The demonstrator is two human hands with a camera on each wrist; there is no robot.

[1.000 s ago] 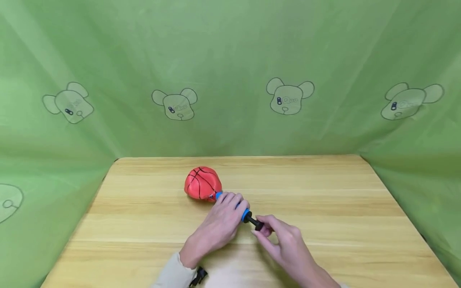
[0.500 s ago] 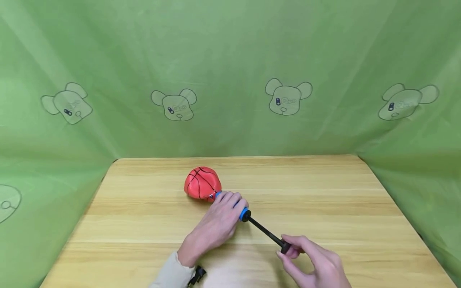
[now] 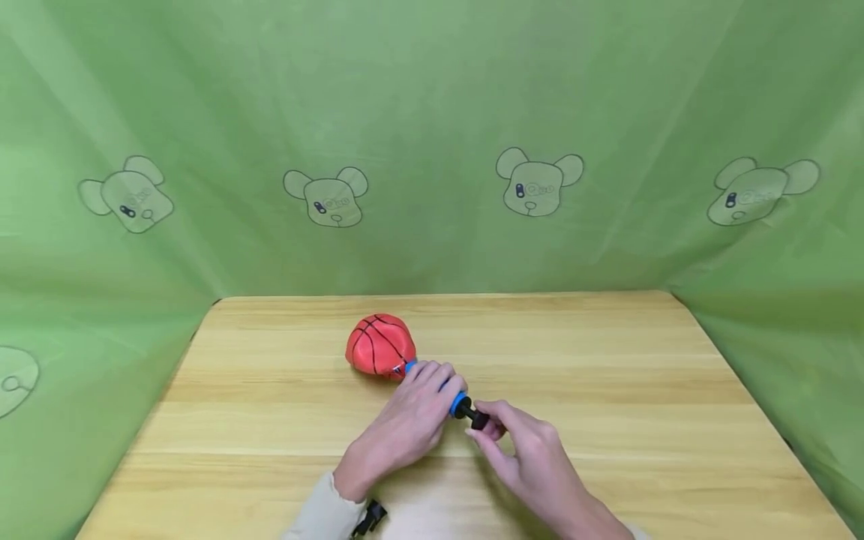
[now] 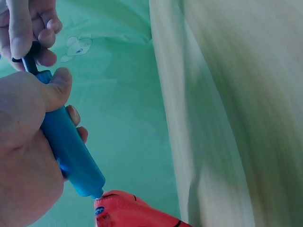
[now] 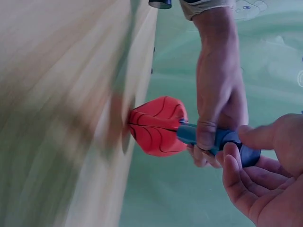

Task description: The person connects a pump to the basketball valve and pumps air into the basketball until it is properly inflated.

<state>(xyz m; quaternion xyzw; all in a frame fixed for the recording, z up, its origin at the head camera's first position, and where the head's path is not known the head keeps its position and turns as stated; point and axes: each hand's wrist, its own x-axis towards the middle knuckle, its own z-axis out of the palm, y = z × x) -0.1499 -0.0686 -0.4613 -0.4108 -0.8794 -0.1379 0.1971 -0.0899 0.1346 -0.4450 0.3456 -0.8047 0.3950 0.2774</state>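
A partly deflated red ball with black basketball lines sits on the table, its surface dented. The tip of a blue hand pump meets the ball beside a small blue mark. My left hand grips the pump's barrel, fingers wrapped round it. With thumb and fingertips, my right hand pinches the black pump handle. Only a short length of the black rod shows between handle and barrel. In the right wrist view the ball looks creased and lopsided.
The wooden table extends on every side of the hands. Behind it hangs a green curtain with bear-head outlines. Below my left sleeve a small black object shows at the wrist.
My right hand drew the pump handle out toward the lower right, then pushed it back in near the barrel. The left hand and ball have stayed almost in place.
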